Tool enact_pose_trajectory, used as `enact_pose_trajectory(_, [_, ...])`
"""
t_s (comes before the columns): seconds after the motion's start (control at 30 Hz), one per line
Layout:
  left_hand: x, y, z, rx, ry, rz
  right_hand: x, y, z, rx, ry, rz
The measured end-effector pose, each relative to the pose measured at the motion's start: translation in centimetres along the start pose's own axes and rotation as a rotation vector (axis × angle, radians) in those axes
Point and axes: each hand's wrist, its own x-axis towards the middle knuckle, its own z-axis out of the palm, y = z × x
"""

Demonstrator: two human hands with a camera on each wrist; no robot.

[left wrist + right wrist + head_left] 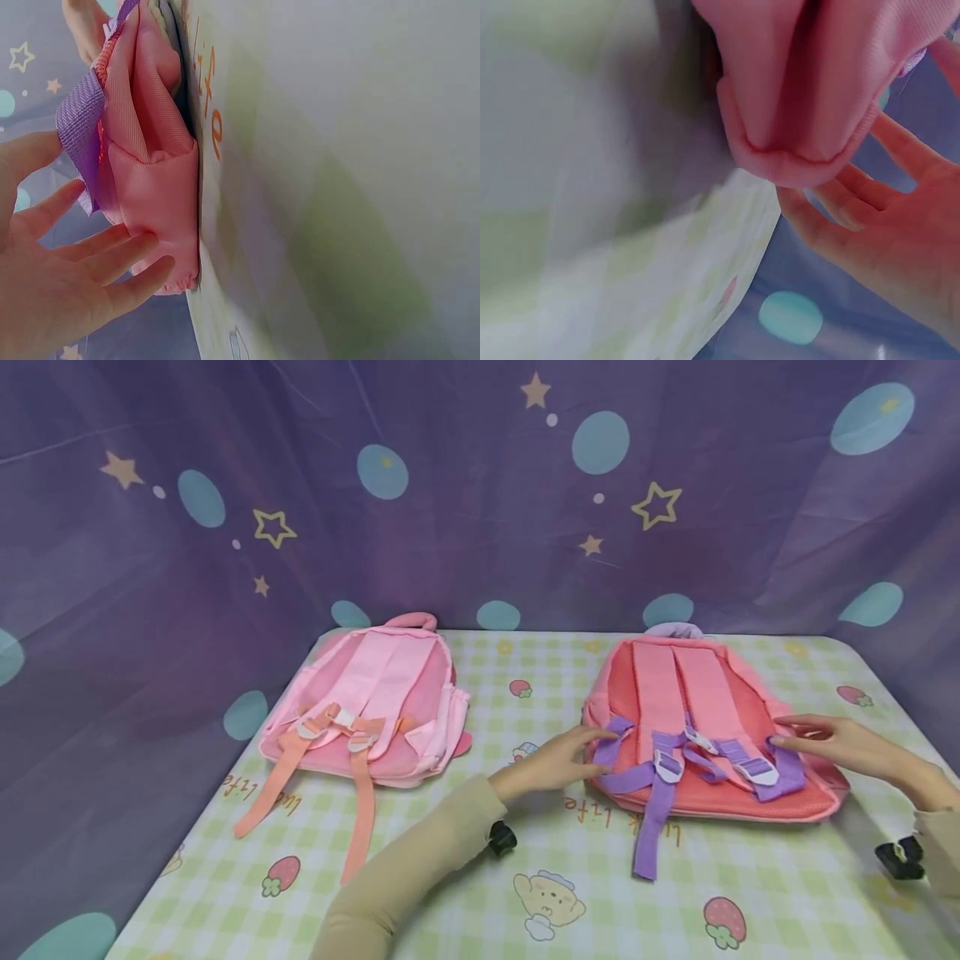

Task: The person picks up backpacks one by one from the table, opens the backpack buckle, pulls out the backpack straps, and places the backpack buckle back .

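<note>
Where the green-checked tablecloth [600,852] comes nearest, around 6 o'clock, it bears a printed bear [549,897]; a beige left sleeve [427,852] reaches over the cloth from 7 o'clock, and the right sleeve [941,847] enters at 4 o'clock, a small black device [502,838] beside each cuff. Beyond them, between 3 and 4 o'clock, a coral backpack [712,702] lies back panel up, with purple straps [651,827] and white buckles [669,767] across its lower part; one strap tail trails onto the cloth at the bag's 7 o'clock. Its inside is hidden, so I cannot tell what it contains. At its 9 o'clock side, the left hand [555,762] has its fingers spread, their tips at the bag's side and a strap's edge, gripping nothing. At its 3 o'clock side, the right hand [855,747] is likewise extended and grasps nothing, some fingertips hidden behind the bag in the right wrist view. Well apart, toward 8 o'clock, a pink backpack [375,677] also lies back panel up, contents unseen, orange straps [363,810] trailing nearward. Farthest, at 12 o'clock, a starry purple curtain [465,527] is cut off above.
</note>
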Motion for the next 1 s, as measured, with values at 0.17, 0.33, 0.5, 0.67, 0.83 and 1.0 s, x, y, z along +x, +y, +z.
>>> enact_pose_trajectory(0.17, [-1.0, -1.0, -0.7, -0.028, 0.019, -0.010, 0.3, -1.6, 0.4, 0.007, -0.016, -0.032])
enact_pose_trajectory(0.33, [-2.4, -2.2, -1.4, -0.041, 0.041, -0.030, 0.9, -3.3, 1.2, 0.027, -0.030, -0.050])
enact_pose_trajectory(0.5, [-3.9, -3.2, -2.3, -0.049, 0.073, -0.058, 1.7, -4.7, 2.0, 0.040, -0.014, -0.096])
enact_pose_trajectory(0.67, [-5.2, -3.7, -3.2, -0.072, 0.088, -0.101, 2.3, -5.6, 2.8, 0.066, -0.007, -0.140])
enact_pose_trajectory(0.83, [-6.2, -4.2, -3.9, -0.094, 0.119, -0.107, 2.8, -6.5, 3.4, 0.089, 0.001, -0.180])
enact_pose_trajectory(1.0, [-7.1, -4.8, -4.5, -0.104, 0.147, -0.101, 3.1, -7.4, 3.7, 0.093, 0.012, -0.221])
